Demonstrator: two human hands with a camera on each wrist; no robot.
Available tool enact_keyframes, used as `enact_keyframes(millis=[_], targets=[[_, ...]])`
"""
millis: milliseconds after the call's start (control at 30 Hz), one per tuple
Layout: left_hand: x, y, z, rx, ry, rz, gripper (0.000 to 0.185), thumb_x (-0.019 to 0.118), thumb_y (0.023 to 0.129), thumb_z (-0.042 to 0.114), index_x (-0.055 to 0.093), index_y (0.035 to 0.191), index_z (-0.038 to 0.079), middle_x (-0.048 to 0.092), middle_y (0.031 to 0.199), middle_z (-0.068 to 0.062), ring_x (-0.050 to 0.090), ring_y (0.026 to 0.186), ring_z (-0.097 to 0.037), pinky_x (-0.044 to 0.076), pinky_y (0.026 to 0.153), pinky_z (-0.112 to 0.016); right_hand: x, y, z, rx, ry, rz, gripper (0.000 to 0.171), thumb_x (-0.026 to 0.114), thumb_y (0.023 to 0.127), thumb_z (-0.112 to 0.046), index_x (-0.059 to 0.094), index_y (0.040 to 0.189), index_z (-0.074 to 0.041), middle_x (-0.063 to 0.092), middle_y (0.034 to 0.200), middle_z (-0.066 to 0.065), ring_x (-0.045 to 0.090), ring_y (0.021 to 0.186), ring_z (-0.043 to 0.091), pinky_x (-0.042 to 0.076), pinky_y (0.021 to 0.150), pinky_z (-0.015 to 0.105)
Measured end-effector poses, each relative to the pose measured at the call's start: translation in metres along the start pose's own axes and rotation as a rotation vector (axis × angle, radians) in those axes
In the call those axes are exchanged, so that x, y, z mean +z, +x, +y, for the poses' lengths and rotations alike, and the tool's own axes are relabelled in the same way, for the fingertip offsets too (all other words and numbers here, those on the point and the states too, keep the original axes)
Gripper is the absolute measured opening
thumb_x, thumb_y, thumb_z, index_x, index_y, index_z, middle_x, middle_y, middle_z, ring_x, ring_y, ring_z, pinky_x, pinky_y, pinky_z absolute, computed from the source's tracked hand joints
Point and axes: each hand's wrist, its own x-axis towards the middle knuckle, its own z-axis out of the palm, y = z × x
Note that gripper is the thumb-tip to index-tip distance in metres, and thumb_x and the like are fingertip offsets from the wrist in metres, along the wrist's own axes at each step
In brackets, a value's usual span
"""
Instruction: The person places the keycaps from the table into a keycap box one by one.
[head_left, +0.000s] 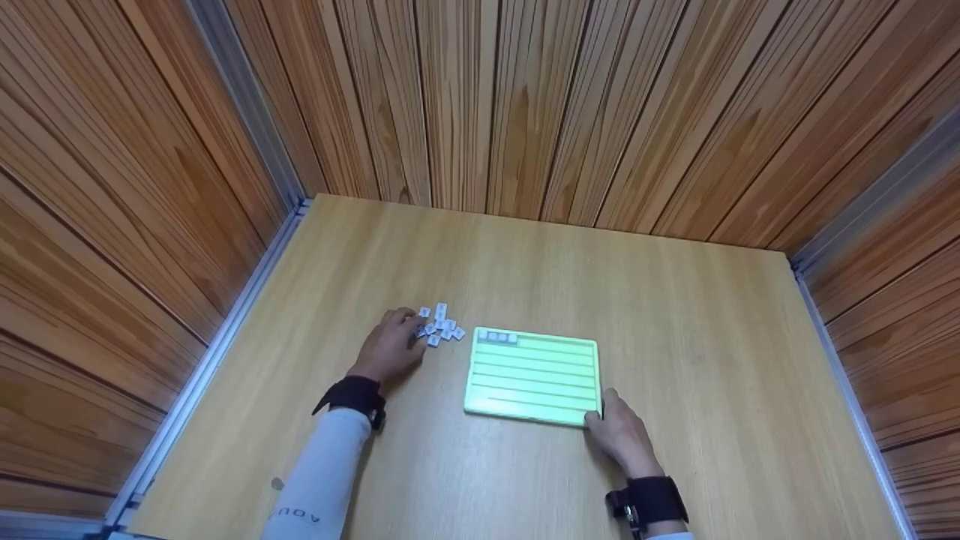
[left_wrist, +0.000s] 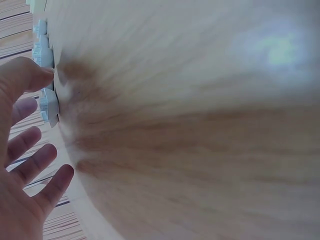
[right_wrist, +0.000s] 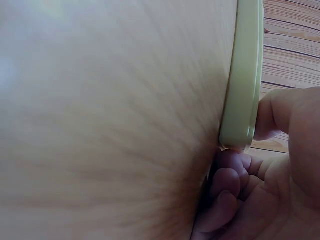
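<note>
My left hand [head_left: 390, 345] reaches over the left side of a loose cluster of small whitish square tiles [head_left: 448, 325]. In the left wrist view its thumb [left_wrist: 42, 77] is beside a tile [left_wrist: 48, 107], and the other fingers are spread and loosely bent; contact with the tile is hard to judge. A light green ridged board [head_left: 534, 381] lies right of the cluster, with several tiles [head_left: 497, 337] in a row in its top left groove. At the board's near right corner, my right hand [head_left: 619, 431] grips it, thumb on top and fingers curled against the edge.
Both hands work on a wooden table [head_left: 705, 360]. Wood-panelled walls [head_left: 525, 105] stand behind it and at both sides, with metal rails along the side edges. A small dark spot [head_left: 277, 484] shows near the left sleeve.
</note>
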Motion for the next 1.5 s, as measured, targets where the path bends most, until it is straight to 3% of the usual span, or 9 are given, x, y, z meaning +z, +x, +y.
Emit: enact_keyframes(millis=[200, 400, 667, 833, 1000, 1300, 1500], targets=[[0.002, 0.0, 0.0, 0.012, 0.004, 0.006, 0.041, 0.071, 0.092, 0.019, 0.066, 0.132, 0.011, 0.056, 0.131, -0.009, 0.052, 0.119, -0.026, 0.048, 0.1, -0.042, 0.001, 0.0, 0.001, -0.013, -0.003, 0.005, 0.017, 0.054, 0.094, -0.015, 0.047, 0.101, -0.002, 0.046, 0.085, 0.009, 0.044, 0.075, 0.025, 0.035, 0.061, 0.035], [0.004, 0.001, -0.001, 0.056, 0.031, 0.035, 0.028, 0.071, 0.09, 0.013, 0.071, 0.117, 0.006, 0.06, 0.114, -0.009, 0.054, 0.106, -0.025, 0.049, 0.091, -0.04, 0.002, 0.0, 0.001, -0.03, -0.001, 0.035, 0.014, 0.054, 0.092, -0.014, 0.047, 0.097, -0.003, 0.043, 0.082, 0.006, 0.043, 0.071, 0.024, 0.034, 0.06, 0.034], [0.003, 0.0, 0.003, 0.017, 0.015, 0.017, 0.012, 0.068, 0.093, 0.006, 0.075, 0.102, 0.006, 0.063, 0.101, -0.007, 0.059, 0.097, -0.024, 0.052, 0.085, -0.039, 0.002, -0.001, 0.0, -0.025, 0.01, 0.033, 0.014, 0.055, 0.091, -0.014, 0.047, 0.096, -0.004, 0.042, 0.082, 0.006, 0.042, 0.072, 0.023, 0.034, 0.06, 0.034], [0.001, 0.0, 0.006, -0.017, -0.04, 0.01, 0.013, 0.065, 0.094, 0.002, 0.074, 0.103, 0.005, 0.06, 0.104, -0.006, 0.06, 0.098, -0.022, 0.053, 0.087, -0.037, 0.002, -0.001, 0.0, -0.025, 0.01, 0.031, 0.015, 0.055, 0.091, -0.014, 0.047, 0.097, -0.003, 0.043, 0.083, 0.007, 0.042, 0.073, 0.024, 0.034, 0.06, 0.034], [-0.001, 0.001, 0.009, 0.002, -0.086, 0.036, 0.017, 0.065, 0.094, 0.001, 0.073, 0.109, 0.005, 0.062, 0.106, -0.006, 0.061, 0.1, -0.022, 0.053, 0.09, -0.037, 0.001, -0.001, -0.001, -0.023, 0.006, 0.031, 0.014, 0.055, 0.092, -0.014, 0.047, 0.097, -0.003, 0.043, 0.082, 0.007, 0.043, 0.073, 0.024, 0.034, 0.06, 0.034], [-0.002, 0.005, 0.014, -0.031, -0.157, 0.046, 0.013, 0.062, 0.095, -0.001, 0.062, 0.107, 0.005, 0.059, 0.1, -0.005, 0.054, 0.089, -0.018, 0.05, 0.079, -0.035, 0.001, -0.002, 0.0, -0.031, -0.002, 0.025, 0.014, 0.055, 0.093, -0.015, 0.045, 0.096, -0.005, 0.043, 0.083, 0.007, 0.042, 0.072, 0.024, 0.033, 0.061, 0.034], [-0.003, 0.006, 0.015, -0.031, -0.18, 0.03, 0.016, 0.067, 0.094, 0.002, 0.069, 0.109, 0.006, 0.062, 0.101, -0.005, 0.056, 0.093, -0.019, 0.051, 0.083, -0.035, 0.0, -0.002, 0.0, -0.04, -0.005, 0.022, 0.017, 0.055, 0.093, -0.015, 0.046, 0.099, -0.003, 0.044, 0.084, 0.008, 0.043, 0.073, 0.025, 0.034, 0.061, 0.034]])
